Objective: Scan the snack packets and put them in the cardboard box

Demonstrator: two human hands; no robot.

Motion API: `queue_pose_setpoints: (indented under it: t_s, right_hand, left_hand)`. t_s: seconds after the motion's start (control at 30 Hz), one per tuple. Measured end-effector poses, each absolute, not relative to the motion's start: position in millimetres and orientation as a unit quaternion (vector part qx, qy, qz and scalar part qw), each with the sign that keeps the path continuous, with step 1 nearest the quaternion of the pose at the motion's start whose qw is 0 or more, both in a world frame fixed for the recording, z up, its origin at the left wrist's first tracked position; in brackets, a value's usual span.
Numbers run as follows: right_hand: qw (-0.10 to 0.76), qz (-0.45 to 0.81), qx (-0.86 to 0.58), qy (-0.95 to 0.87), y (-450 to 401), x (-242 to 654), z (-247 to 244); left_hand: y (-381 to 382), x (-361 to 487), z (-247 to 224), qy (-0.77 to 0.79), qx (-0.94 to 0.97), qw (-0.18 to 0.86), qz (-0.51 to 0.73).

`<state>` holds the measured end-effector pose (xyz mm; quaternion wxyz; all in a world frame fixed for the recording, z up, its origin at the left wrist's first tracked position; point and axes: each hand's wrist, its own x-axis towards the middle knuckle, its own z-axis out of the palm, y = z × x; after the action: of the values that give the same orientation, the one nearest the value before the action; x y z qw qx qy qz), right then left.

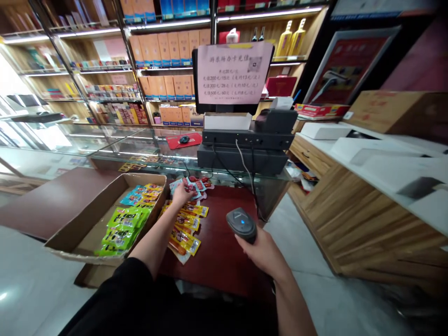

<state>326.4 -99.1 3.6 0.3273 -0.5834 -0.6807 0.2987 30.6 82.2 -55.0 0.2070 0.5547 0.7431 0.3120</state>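
In my right hand (264, 252) is a dark grey barcode scanner (241, 224) with a lit blue light, held by its handle above the red-brown tabletop (220, 242). My left hand (180, 196) reaches to the far end of the table, its fingers closed on a light-blue and red snack packet (196, 186) among similar ones. Several yellow snack packets (189, 219) lie in a row just nearer to me, partly behind my left forearm. Left of them stands an open cardboard tray (84, 205) holding green packets (122, 228) and some blue and yellow ones (142, 193).
Beyond the table runs a glass counter (140, 144) bearing a black cash drawer (241, 156), a monitor (231, 77) covered by a pink price sheet, and a mouse (184, 139) on a red mat. Cables hang down its front. A wooden cabinet (371, 224) stands at the right.
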Motion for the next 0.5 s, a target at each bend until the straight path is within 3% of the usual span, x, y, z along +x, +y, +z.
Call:
queue_pose_setpoints:
  t_s: [0.27,0.5]
  right_hand:
    - [0.344,0.305,-0.537,-0.707,-93.0,311.4,2.2]
    - [0.338,0.309,-0.540,-0.706,-91.2,304.6,0.1]
  left_hand:
    - [41.3,35.6,-61.9,0.558,0.436,0.544,0.449]
    - [18.4,46.2,-50.5,0.545,0.455,0.548,0.442]
